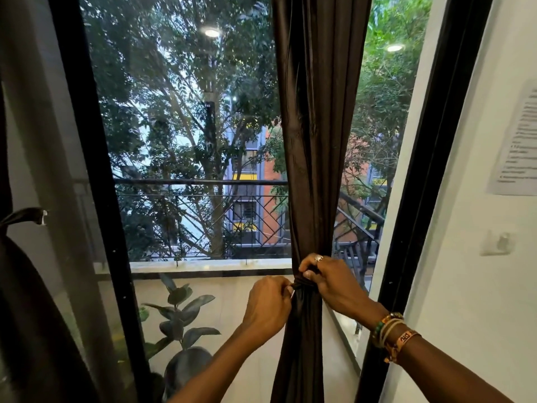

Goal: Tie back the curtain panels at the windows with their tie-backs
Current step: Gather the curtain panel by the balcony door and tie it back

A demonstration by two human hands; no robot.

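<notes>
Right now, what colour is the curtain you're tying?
The curtain is dark brown, clearest in head view.

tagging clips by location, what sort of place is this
Probably an upper-floor flat or office: a dark brown curtain panel at a black-framed glass window, a black metal balcony railing outside, a printed paper sheet on the white wall.

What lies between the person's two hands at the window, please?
In the head view, the gathered dark curtain panel, cinched by its tie-back, fills the gap between the left hand and the right hand; both hands hold the tie-back.
</notes>
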